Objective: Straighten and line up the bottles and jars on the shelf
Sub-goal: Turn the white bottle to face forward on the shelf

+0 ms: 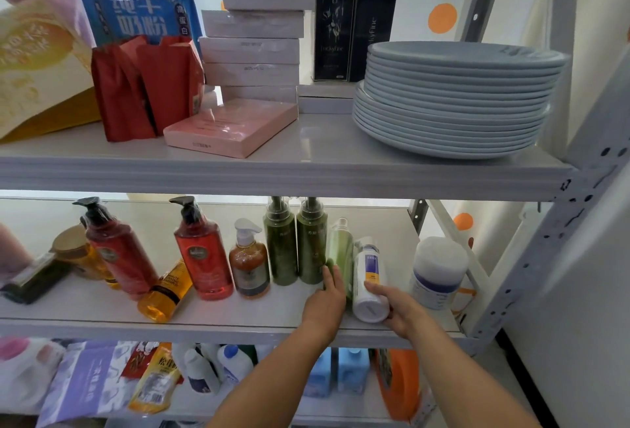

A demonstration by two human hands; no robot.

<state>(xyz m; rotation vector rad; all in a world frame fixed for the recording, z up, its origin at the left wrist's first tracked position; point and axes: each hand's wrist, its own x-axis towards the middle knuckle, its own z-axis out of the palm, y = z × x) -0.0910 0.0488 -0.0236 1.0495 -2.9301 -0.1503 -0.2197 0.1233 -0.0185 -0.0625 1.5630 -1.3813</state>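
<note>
Middle shelf point(102, 311), centre band of frame, items L to R:
- amber jar w/ tan lid point(73, 250), far left, upright, behind the first red bottle.
- 2 red pump bottles w/ black heads point(117, 253) point(203, 253), both leaning.
- orange-yellow squeeze bottle point(165, 291), lying tilted between the reds, cap toward shelf front.
- amber pump bottle w/ white head point(249, 264), upright.
- 2 dark green pump bottles point(281, 247) point(312, 247), upright, side by side, touching.
- pale green slim bottle point(341, 253), lower centre; my left hand point(325, 301) is closed round its lower part, fingers wrapped on the front.
- white bottle w/ blue-orange label point(368, 274), tilted, base toward me; my right hand point(399, 308) grips its base from the right. It sits just beside the pale green one.
- white tub w/ purple band point(439, 270), right end, apart from the rest.

Upper shelf, right of frame: stack of grey plates point(456, 100).
</note>
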